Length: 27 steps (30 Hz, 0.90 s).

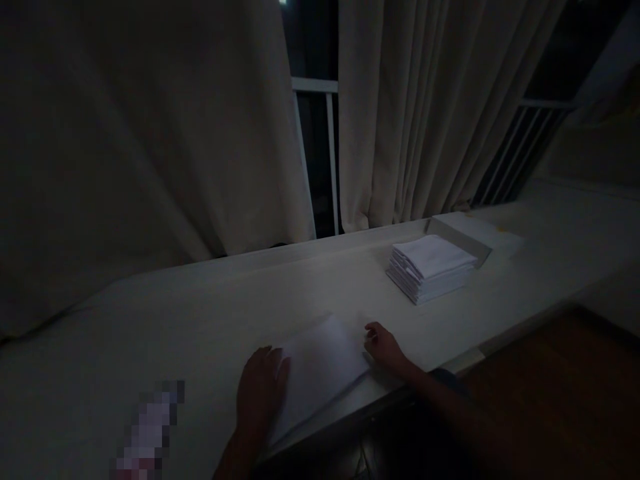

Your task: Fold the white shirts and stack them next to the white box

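Note:
A white sheet or thin stack of paper point(320, 370) lies at a slant on the pale table, near its front edge. My left hand point(260, 387) rests flat along the paper's left side, with the thumb on its surface and the fingers loosely spread. Just beyond the right side of the paper is my right hand point(386, 348), its fingers bent and a small gap between thumb and forefinger. I see nothing held in it. Farther back on the right stands a neat pile of folded white sheets point(433, 267), whose exact material is hard to make out in the dim light.
Behind the pile sits a low white box point(473, 235). Long curtains point(410, 120) hang along the back, with a white railing point(315, 85) between them. A blurred-out object point(150, 430) lies at the front left. The table's front edge point(465, 360) runs close to my arms.

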Available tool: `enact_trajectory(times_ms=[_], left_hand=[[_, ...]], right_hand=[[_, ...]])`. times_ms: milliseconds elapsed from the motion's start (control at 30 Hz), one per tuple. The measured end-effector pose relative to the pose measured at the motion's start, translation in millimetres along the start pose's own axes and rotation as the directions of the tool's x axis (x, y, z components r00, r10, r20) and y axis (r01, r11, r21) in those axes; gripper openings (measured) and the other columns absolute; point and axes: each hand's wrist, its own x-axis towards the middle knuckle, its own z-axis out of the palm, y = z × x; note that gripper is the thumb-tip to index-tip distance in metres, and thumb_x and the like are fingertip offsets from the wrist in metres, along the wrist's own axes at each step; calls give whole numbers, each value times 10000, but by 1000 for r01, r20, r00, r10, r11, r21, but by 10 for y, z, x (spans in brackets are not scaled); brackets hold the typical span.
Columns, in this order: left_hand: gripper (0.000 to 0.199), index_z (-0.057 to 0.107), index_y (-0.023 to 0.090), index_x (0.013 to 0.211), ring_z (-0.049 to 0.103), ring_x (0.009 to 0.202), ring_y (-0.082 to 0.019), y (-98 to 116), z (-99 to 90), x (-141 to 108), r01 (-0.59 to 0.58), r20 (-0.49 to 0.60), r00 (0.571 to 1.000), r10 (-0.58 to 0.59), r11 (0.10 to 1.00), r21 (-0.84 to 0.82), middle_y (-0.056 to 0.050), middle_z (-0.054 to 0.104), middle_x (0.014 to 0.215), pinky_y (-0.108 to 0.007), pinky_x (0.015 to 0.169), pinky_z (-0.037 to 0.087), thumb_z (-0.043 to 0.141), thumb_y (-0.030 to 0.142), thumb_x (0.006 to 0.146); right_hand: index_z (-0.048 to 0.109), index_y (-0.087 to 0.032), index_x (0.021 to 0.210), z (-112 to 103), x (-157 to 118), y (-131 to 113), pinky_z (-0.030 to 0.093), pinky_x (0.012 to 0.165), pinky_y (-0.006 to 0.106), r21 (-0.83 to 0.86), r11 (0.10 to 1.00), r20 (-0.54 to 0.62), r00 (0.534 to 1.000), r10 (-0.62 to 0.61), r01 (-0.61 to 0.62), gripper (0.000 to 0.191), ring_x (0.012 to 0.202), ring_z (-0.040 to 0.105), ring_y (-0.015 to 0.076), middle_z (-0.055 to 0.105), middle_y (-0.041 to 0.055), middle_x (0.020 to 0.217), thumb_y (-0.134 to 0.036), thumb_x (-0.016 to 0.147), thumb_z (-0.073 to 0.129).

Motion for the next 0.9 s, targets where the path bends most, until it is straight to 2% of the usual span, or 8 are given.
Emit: enact_trajectory(times_ms=[67,167,267,400,467,633,800,900], left_hand=[[524,595,198,1243,307,1388,-281,135,114,113,-150,94,985,147,989,18,-106,478,1423,-443,1147,201,325,497,907],[479,572,279,1278,239,1427,-262,447,291,324,-322,224,921,319,946,-23,-47,425,1481,-476,1157,154,287,450,934],[496,472,309,1366,197,1443,-263,840,436,520,-419,287,864,414,907,-49,-31,355,1527,-511,1151,131,248,444,946],[572,322,303,1454,152,1451,-304,1182,620,612,-441,299,853,427,897,-24,-47,253,1567,-564,1135,123,218,518,934],[614,253,283,1481,127,1455,-311,1224,706,582,-426,264,872,412,905,-5,-50,194,1583,-561,1138,117,215,543,926],[692,165,215,1506,106,1458,-309,1183,818,496,-391,224,898,379,921,8,-69,156,1586,-521,1152,125,220,569,914],[713,162,195,1506,118,1455,-315,1175,868,515,-391,230,898,376,920,20,-58,176,1583,-517,1152,136,219,582,910],[691,170,184,1504,148,1452,-299,1194,872,536,-409,208,895,394,912,31,-69,192,1578,-504,1148,167,219,551,921]], right_hand=[[452,-168,1284,144,-364,137,481,828,322,38,991,-87,988,-128,132,593,938,605,199,614,95,1128,-148,700,558],[387,-158,1362,385,-699,173,426,957,409,-58,967,-211,944,-255,248,685,1117,536,270,552,143,1256,-196,706,581],[400,-119,1349,511,-742,80,405,956,424,-184,965,-288,928,-236,188,619,1123,525,300,560,169,1237,-174,750,548],[538,-145,1117,511,-629,-6,429,811,348,-268,962,-257,959,-120,49,389,882,599,249,645,110,968,-69,737,507],[554,-160,1039,497,-588,-8,420,775,328,-306,952,-223,971,-87,15,331,824,605,238,653,93,889,-40,737,490],[519,-137,1151,502,-549,42,406,771,330,-344,938,-179,977,-111,44,387,799,616,242,669,110,905,-57,773,494],[519,-144,1178,502,-621,128,415,783,325,-331,941,-236,960,-152,68,386,811,609,221,667,93,888,-62,805,460],[564,-147,1084,420,-705,98,447,769,347,-282,953,-318,925,-206,115,337,827,590,226,643,94,887,-68,773,460]])
